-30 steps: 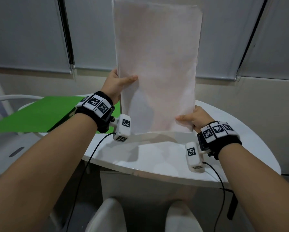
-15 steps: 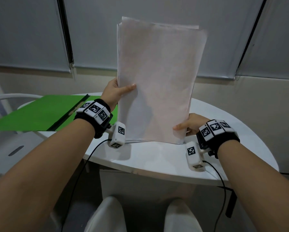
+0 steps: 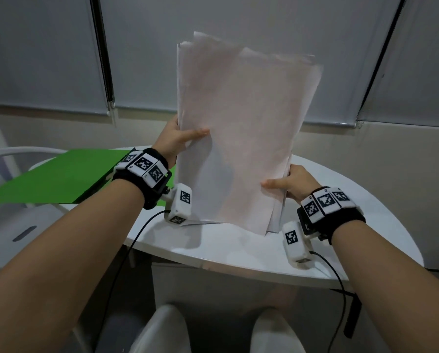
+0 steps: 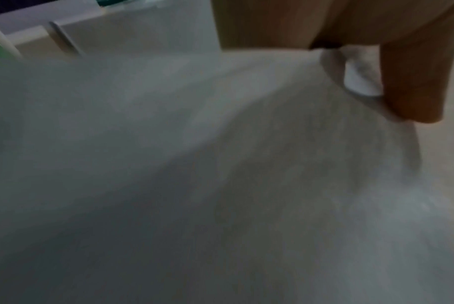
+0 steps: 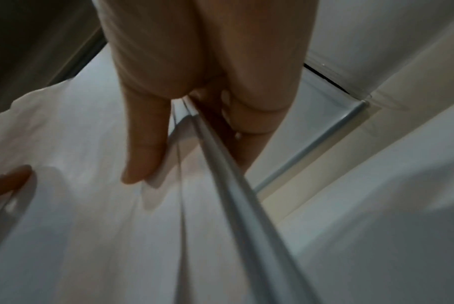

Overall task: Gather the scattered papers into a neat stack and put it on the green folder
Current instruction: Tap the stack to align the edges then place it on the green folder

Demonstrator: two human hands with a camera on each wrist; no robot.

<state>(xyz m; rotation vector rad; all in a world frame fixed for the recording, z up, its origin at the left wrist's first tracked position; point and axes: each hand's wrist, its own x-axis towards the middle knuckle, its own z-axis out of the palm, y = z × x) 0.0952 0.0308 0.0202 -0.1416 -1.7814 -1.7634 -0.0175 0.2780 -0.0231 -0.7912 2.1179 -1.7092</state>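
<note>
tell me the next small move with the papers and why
Probably tap the paper stack on the white table again. Its top edges are staggered and one bottom corner hangs lower. The left hand and right hand hold it upright at its sides, and the green folder lies to the left.

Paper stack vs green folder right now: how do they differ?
The paper stack stands upright on its bottom edge, gripped by the left hand and right hand; the green folder lies flat, untouched. The stack is whitish with uneven top edges; the folder is bright green. Both are on the white table.
</note>
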